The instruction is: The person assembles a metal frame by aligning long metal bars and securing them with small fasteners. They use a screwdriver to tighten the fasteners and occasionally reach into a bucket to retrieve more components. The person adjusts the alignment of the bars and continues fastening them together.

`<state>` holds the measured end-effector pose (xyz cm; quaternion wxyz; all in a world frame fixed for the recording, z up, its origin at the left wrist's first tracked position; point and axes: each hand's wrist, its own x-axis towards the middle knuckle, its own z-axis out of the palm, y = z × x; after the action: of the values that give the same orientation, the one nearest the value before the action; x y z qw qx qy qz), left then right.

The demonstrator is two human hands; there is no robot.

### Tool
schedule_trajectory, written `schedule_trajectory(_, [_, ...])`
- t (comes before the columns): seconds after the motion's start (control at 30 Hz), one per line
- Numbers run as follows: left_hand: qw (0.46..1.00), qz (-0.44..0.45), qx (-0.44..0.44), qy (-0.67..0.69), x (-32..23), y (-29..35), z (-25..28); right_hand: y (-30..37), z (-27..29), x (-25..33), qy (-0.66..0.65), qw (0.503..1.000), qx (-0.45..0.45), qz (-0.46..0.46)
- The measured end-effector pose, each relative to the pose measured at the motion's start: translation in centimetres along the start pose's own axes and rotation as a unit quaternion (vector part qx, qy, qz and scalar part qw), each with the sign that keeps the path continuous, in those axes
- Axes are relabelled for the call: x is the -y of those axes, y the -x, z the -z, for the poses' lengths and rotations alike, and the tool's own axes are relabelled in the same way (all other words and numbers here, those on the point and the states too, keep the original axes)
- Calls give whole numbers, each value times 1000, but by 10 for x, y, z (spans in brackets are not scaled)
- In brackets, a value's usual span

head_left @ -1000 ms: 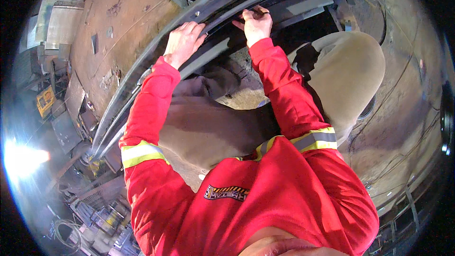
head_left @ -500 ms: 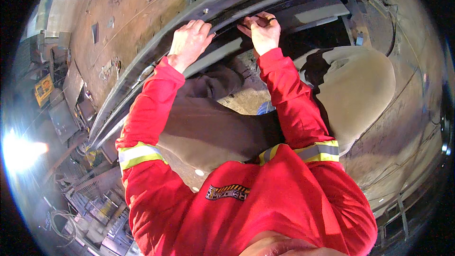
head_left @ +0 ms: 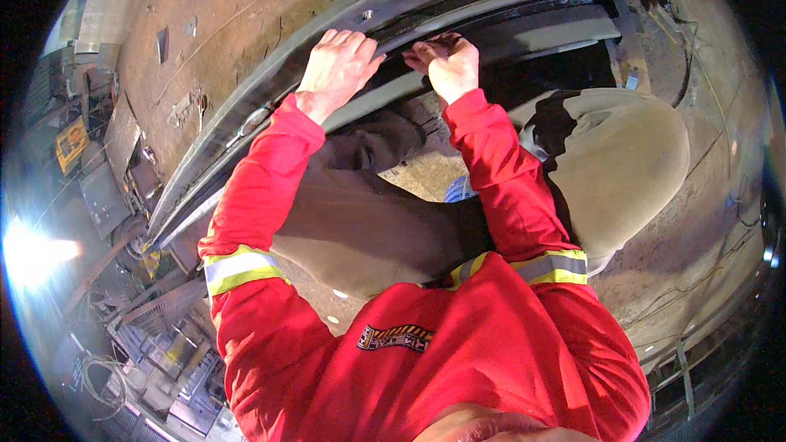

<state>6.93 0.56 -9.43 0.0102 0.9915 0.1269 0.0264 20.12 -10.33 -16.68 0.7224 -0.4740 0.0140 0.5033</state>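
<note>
A long dark steel beam (head_left: pixel 286 65) with raised edges runs across in front of me, bowed by the lens. My left hand (head_left: pixel 340 69) rests at the beam with its fingers curled and its thumb toward the right. Close beside it, my right hand (head_left: pixel 449 65) is closed, fingertips pinched together over the beam's dark channel. What either hand grips is hidden or too small to make out. A small round metal piece (head_left: pixel 368 15), perhaps a nut, sits on the beam's far flange. Near my left forearm, a shiny metal tool (head_left: pixel 250 123) lies on the beam.
A grey flat bar (head_left: pixel 557 31) extends along the beam's near side at right. My bent knee (head_left: pixel 626 143) is close below it. Cables (head_left: pixel 696 57) trail over the floor at right. Loose scraps (head_left: pixel 162 45) and a yellow box (head_left: pixel 72 146) are at left, near a bright light (head_left: pixel 33 254).
My right hand has shifted slightly left and nearer to me, closer to the left hand. The left hand stays curled at the beam. The view has shifted a little.
</note>
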Motion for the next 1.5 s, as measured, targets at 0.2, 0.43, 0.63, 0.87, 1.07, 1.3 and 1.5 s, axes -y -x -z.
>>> schedule_trajectory(0.2, [1000, 10, 3, 11, -5, -6, 5, 2, -2, 1, -24, 1000, -9, -6])
schedule_trajectory(0.43, [999, 50, 15, 13, -13, -8, 7, 6, -10, 6, -43, 998, -42, -10])
schedule_trajectory(0.63, [997, 68, -13, 26, -24, -6, 12, 2, -12, 1, -52, 997, -53, -16])
schedule_trajectory(0.87, [997, 67, -5, 45, -8, -12, 0, 6, -14, 7, -65, 996, -56, -5])
schedule_trajectory(1.07, [976, 163, -99, 107, -21, 0, -15, 2, 1, 3, 144, 988, 32, 52])
schedule_trajectory(1.3, [972, 129, -157, 116, -20, 19, -26, 26, 5, 97, 699, 546, -31, 461])
schedule_trajectory(1.5, [980, 85, -168, 59, -17, 13, -27, -43, 44, 121, 760, 365, 151, 516])
